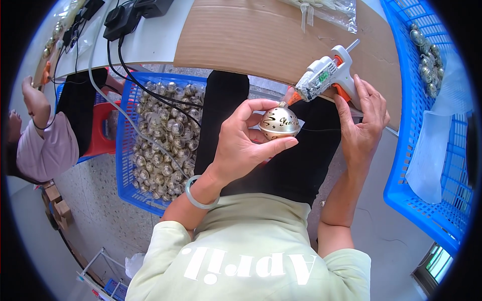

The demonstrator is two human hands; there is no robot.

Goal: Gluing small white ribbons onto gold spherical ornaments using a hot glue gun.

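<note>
My left hand (240, 135) holds a round champagne-coloured metal bell (279, 126) between thumb and fingers. It has dark lettering, small cut-outs, a raised band round its middle and a small loop on top. My right hand (364, 113) is closed at the handle of a white glue gun (321, 72) with an orange trigger and nozzle. A clear glue stick juts out of its back end. The orange nozzle points down at the bell's loop and meets it or sits very close; I cannot tell which. Both hands are above my lap, by the table's near edge.
Brown cardboard (261, 35) covers the table. On my left, a blue basket (121, 150) is full of similar bells, with black cables (150, 93) hanging across it. At right stands another blue basket (409, 213) with bells and plastic bags. Another person (47, 145) sits at far left.
</note>
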